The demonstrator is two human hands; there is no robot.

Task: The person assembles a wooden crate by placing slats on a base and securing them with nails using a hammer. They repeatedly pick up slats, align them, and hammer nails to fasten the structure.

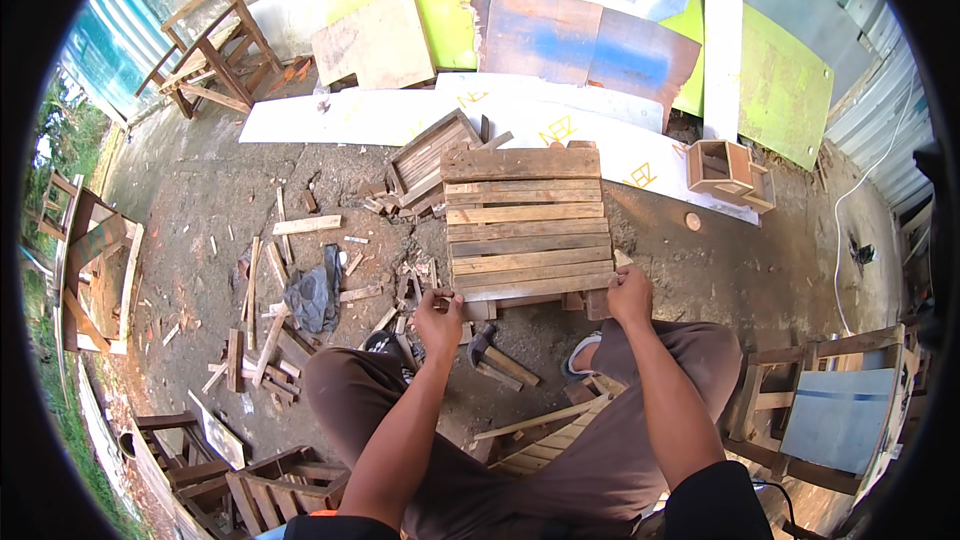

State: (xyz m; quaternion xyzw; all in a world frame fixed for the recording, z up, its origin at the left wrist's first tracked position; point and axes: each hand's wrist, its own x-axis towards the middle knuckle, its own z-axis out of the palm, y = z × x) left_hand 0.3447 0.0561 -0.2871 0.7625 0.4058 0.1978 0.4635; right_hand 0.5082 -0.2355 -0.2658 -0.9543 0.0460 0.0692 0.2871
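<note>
Got the left hand (438, 323) at the near left corner of a slatted wooden panel (526, 212) and the right hand (630, 296) at the near right corner, both with fingers bent in and mostly closed on the edge. Can't tell the exact grip, fingertips being partly hidden. Got the panel right out past the knees, slats running side to side with narrow gaps. Just this side of it, can see a hammer (510, 364) lying on the ground (725, 275). Closer in, brown trousers (370, 385) on bent, spread legs, plus more slatted wood (550, 446) down low between them. Off to the left, looking at a proper mess: wood scraps (308, 224) all over and a crumpled dark plastic bag (316, 292) in among them. Behind the panel's far left corner, a shallow wooden frame (432, 155) tipped at an angle. Further back, long white boards (345, 118) with yellowish marks, a small wooden box (722, 166) over to the right, and a wooden chair (226, 73) at far left.
</note>
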